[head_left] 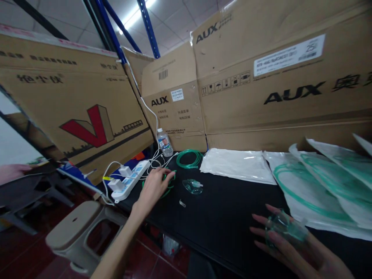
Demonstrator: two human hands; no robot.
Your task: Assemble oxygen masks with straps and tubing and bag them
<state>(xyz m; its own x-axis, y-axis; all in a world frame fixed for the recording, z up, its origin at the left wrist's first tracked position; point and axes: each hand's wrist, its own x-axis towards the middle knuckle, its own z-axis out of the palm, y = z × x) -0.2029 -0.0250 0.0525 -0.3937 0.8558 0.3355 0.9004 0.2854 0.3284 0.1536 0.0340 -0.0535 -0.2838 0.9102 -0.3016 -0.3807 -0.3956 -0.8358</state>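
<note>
My left hand point(157, 183) is at the table's left side, its fingers closed on a coil of green tubing point(167, 191), most of which the hand hides. Near the right front, my right hand point(286, 246) holds a clear green-tinted oxygen mask point(286, 228) between thumb and spread fingers. Another clear oxygen mask point(193, 186) with a whitish connector lies on the black table just right of my left hand. In front of it sits a small clear piece point(182, 203). Behind, a coiled green tube point(189, 159) rests flat.
A white power strip point(132, 181) with plugs and cables borders the left edge. A water bottle point(164, 143) stands by the cardboard wall point(232, 108). White packets point(238, 164) and clear-fronted pouches of green tubing point(314, 190) line the back and right. A stool point(77, 224) is below left.
</note>
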